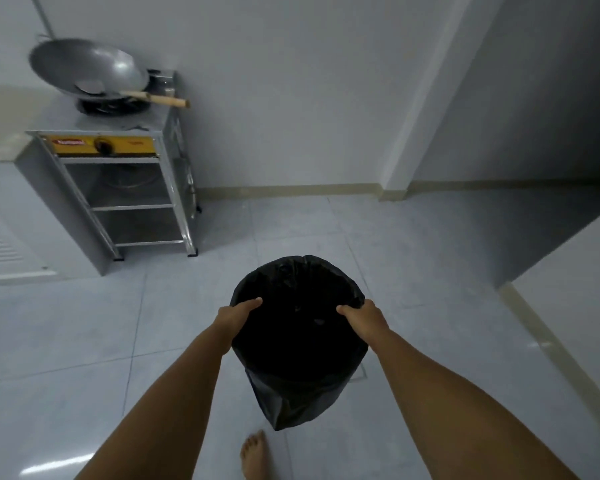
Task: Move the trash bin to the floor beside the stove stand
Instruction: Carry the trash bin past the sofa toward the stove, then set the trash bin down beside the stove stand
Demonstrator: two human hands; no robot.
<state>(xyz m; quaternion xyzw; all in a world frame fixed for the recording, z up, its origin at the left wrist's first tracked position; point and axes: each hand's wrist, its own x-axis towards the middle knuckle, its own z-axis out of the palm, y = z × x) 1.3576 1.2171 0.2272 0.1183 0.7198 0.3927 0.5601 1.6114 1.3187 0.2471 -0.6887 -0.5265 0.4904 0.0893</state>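
A bare foot (pixel 253 453) stands at six o'clock. Above it, the left hand (pixel 234 315) and right hand (pixel 364 315) each clasp opposite rims of the round black-bagged trash bin (pixel 298 344), likely for balanced carrying; the steel stove stand (pixel 125 188) waits at ten o'clock.

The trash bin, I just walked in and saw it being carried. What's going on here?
A person holds the trash bin, lined with a black bag, by its rim: left hand on one side, right hand on the other. It appears lifted above the tiled floor. The stove stand with a wok on top stands ahead to the left against the wall, and the bin is not yet beside it.
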